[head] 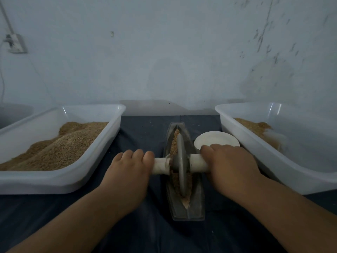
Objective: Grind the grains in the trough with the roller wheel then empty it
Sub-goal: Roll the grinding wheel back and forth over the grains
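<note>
You are working over a dark cloth (pixel 145 225), with the left tub (pixel 62 185) sitting heaped with grain and the right tub (pixel 269 161) holding only a little. The trough (pixel 196 203) is lying between them, pointing away from you. Your left hand (pixel 127 172) is curling round one end of the axle (pixel 197 162) and your right hand (pixel 229 165) is wrapping the other. Both are grasping the roller wheel (pixel 181 161), which is standing upright in the groove near mid-length.

Be pressing equally on both ends so the disc is not leaning on the walls. Be rolling the full length, since the grains (pixel 175 143) are lying along the whole groove. A white dish (pixel 217 140) is sitting just beside the trough, behind your right hand, so be minding your knuckles there.
</note>
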`<state>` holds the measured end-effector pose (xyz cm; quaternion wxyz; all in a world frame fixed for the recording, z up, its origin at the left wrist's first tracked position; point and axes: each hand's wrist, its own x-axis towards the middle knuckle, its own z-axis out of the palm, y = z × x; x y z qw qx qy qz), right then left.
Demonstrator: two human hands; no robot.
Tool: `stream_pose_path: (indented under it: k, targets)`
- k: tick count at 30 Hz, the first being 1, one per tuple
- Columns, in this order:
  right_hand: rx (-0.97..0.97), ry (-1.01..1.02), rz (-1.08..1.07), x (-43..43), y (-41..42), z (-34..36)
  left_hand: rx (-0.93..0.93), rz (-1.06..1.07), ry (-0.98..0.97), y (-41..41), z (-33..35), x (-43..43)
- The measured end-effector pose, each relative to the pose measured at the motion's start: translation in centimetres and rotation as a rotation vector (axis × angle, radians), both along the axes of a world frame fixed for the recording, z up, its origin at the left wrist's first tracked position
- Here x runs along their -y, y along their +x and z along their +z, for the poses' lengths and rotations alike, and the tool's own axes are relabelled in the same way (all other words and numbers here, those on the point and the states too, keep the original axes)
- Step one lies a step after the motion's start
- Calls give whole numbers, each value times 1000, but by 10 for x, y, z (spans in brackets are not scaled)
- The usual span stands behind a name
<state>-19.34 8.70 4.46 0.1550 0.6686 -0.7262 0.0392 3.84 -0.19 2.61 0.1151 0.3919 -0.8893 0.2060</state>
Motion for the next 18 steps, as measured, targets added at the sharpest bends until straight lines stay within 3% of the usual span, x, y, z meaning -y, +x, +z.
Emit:
stream_pose_path:
  k: [8,18]
  targets:
    - [-22,-9,-3,34,-7,6,-34,8,160,-12,2,34]
    - [-59,-182,26,125,-46,3,-62,131,-35,-72,8,122]
